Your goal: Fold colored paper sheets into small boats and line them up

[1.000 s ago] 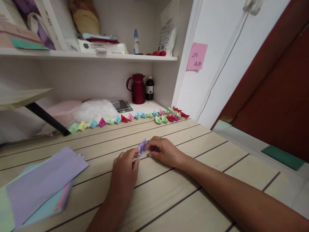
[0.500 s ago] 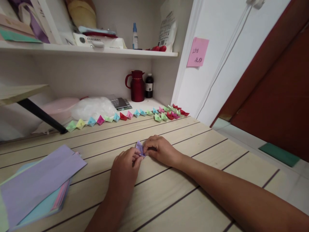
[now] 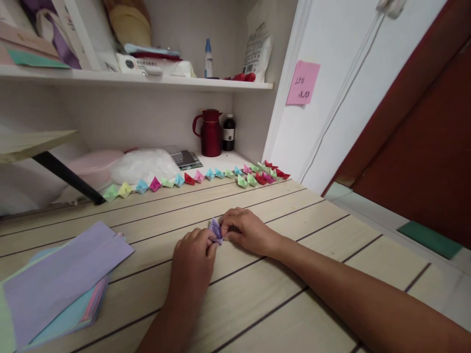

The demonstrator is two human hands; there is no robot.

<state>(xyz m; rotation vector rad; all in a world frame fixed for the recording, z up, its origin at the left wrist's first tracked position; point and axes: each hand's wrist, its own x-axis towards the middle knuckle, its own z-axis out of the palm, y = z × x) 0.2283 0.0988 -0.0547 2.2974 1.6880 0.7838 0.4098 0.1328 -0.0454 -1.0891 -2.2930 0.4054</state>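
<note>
Between my two hands is a small purple paper boat (image 3: 215,228), its pointed peak up and its sides partly spread. My left hand (image 3: 195,250) pinches its left side with thumb and fingers. From the right, my right hand (image 3: 245,230) grips the other side between thumb and bent fingers. The fingertips cover parts of the folded paper. On the left of the table lies a stack of coloured paper with a purple sheet (image 3: 66,284) on top.
Folded paper boats (image 3: 179,180) in several colours line the table's (image 3: 279,309) back edge, bunched at the right end. Behind them are a white plastic bag (image 3: 145,165), a red jug (image 3: 211,133) and a dark bottle (image 3: 228,133). A black bracket (image 3: 68,177) stands at the left.
The purple paper boat is spread wider, and more of its inside shows between my hands. Both hands keep hold of it. The whole view has shifted slightly.
</note>
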